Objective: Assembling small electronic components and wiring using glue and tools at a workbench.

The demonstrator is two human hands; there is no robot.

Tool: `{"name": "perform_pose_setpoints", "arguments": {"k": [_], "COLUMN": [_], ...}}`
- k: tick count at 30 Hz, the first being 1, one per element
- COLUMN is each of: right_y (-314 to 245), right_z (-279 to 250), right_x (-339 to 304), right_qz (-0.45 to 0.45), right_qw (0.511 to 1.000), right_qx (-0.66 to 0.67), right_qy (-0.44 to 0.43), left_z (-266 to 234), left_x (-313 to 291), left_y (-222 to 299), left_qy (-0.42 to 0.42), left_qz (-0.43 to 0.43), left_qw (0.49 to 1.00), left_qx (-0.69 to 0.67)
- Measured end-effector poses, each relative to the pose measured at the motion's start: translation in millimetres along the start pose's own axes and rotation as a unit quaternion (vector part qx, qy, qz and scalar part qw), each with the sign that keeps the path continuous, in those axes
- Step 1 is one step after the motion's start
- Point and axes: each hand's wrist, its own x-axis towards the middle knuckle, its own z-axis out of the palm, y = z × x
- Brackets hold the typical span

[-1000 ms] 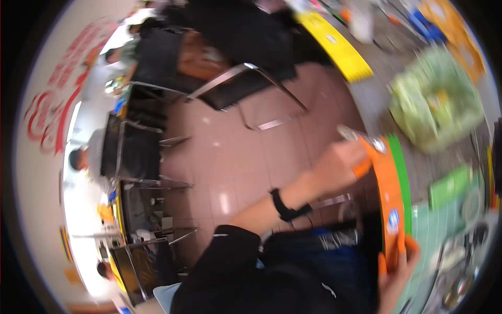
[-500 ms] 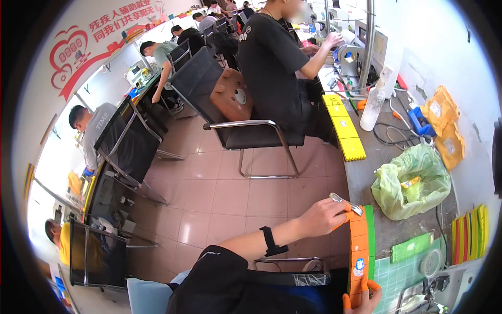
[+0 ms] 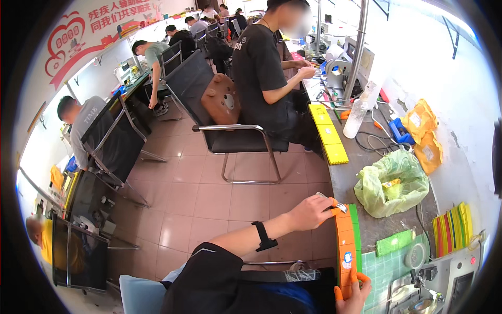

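Note:
My left hand (image 3: 309,212), with orange finger covers, is closed on a shiny metal tool (image 3: 340,207) that looks like tweezers. The tool's tip is at the far end of a long orange segmented strip (image 3: 345,230) along the bench edge. A green strip (image 3: 355,230) lies against its right side. Near the strip's close end, my right hand (image 3: 356,297) also wears orange finger covers. Its thumb is on the left of the orange strip and its fingers on the right, gripping it. A small blue-and-white sticker (image 3: 348,257) sits on the strip between my hands.
A green plastic bag lining a container (image 3: 392,184) stands on the bench. Beyond are a yellow strip (image 3: 328,134) and a clear bottle (image 3: 355,118). Coloured strips (image 3: 452,229), a green packet (image 3: 395,243) and a cutting mat (image 3: 379,267) lie nearer. A co-worker (image 3: 264,78) sits ahead.
The whole view has shifted, so the bench appears further left. My left hand keeps the metal tool at the strip's far end, its angle slightly changed. The co-worker's raised hand has come down.

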Motion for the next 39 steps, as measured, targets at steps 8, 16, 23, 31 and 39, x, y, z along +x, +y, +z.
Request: {"name": "perform_pose_setpoints", "arguments": {"k": [8,16,23,31,39], "right_y": [2.5,-5.4,16.7,0.8,24.3], "right_z": [2.7,-65.8,-127.5,-107.7,-98.7], "right_x": [-1.7,-11.1,-82.2,-76.5,-80.1], "right_qz": [-0.008,0.003,-0.021,0.124,0.296], "right_qw": [1.0,0.998,0.995,0.976,0.955], "right_qx": [0.0,0.057,0.095,0.136,-0.012], "right_qy": [-0.007,-0.005,0.014,0.112,0.008], "left_z": [5.7,-31.7,-21.7,6.4,30.8], "left_x": [-12.5,68.5,115.1,118.7,266.5], "left_y": [-10.0,66.3,204.7,206.1,162.1], "left_qy": [-0.021,0.033,-0.253,-0.266,-0.282], "left_qz": [0.017,0.09,0.344,0.359,0.209], "left_qw": [1.0,0.979,0.764,0.747,0.918], "left_qx": [-0.012,-0.181,-0.484,-0.492,-0.188]}}
